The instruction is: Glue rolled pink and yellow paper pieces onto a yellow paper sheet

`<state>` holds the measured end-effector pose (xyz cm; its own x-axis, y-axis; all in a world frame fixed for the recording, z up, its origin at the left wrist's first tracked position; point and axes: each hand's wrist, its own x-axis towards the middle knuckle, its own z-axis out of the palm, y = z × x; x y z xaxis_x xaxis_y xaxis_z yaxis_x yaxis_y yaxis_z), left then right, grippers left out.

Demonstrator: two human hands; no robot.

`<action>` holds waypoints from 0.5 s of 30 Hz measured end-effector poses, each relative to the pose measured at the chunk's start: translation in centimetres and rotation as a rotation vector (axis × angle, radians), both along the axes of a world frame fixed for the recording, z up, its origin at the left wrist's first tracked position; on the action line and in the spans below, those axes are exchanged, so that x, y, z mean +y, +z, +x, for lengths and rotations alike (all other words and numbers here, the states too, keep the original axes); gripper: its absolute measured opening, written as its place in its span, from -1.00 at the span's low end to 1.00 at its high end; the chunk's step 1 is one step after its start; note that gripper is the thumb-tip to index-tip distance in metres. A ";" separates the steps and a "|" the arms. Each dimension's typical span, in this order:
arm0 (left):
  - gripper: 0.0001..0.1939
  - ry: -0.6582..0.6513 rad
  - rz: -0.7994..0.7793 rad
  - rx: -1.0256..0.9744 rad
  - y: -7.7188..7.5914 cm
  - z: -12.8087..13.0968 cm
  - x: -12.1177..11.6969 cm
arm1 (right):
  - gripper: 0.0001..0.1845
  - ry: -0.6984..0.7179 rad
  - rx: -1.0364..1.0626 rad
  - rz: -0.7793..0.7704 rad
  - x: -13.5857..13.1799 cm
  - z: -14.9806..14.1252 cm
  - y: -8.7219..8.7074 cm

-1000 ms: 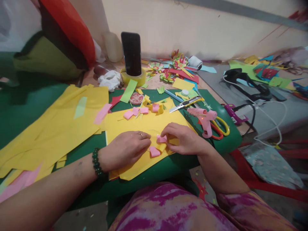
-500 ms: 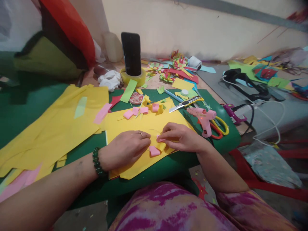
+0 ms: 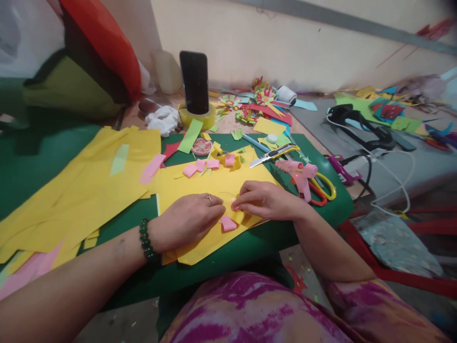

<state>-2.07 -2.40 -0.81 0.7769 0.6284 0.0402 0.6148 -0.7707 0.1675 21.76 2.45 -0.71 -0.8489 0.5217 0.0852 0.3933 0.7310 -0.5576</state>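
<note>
My right hand (image 3: pixel 266 199) pinches a small pink paper piece (image 3: pixel 234 204) against a yellow paper shape between my hands. My left hand (image 3: pixel 193 216), with a ring and a green bead bracelet, lies on the large yellow paper sheet (image 3: pixel 210 181). Its fingers are pressed together and bent down beside the same spot; what they grip is hidden. Just below the fingertips sits a folded pink paper piece (image 3: pixel 228 223). Several more folded pink pieces (image 3: pixel 213 164) and curled yellow strips lie at the sheet's far edge.
A utility knife (image 3: pixel 273 156), a pink glue gun (image 3: pixel 298 176) and scissors (image 3: pixel 326 186) are on the right of the green table. A phone (image 3: pixel 194 82) stands in a tape roll (image 3: pixel 203 119). Cut yellow sheets (image 3: pixel 89 186) cover the left. Paper flowers (image 3: pixel 264 95) lie behind.
Both hands stay almost in place, with only slight finger movement around the pink piece. The view has shifted a little.
</note>
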 end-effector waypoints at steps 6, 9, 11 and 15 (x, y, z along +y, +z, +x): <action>-0.70 -0.022 -0.008 -0.079 -0.3 -0.2 -0.1 | -0.74 0.003 -0.103 -0.032 0.3 -0.4 0.8; -0.73 -0.008 -0.009 -0.093 -0.5 -0.2 -0.2 | -0.75 0.008 -0.108 -0.042 0.3 -0.5 0.7; -0.74 -0.002 -0.009 -0.085 -0.7 -0.2 -0.2 | -0.75 0.011 -0.105 -0.050 0.4 -0.5 0.5; -0.73 0.003 -0.014 -0.090 -0.8 -0.2 -0.3 | -0.73 0.015 -0.115 -0.036 0.4 -0.5 0.5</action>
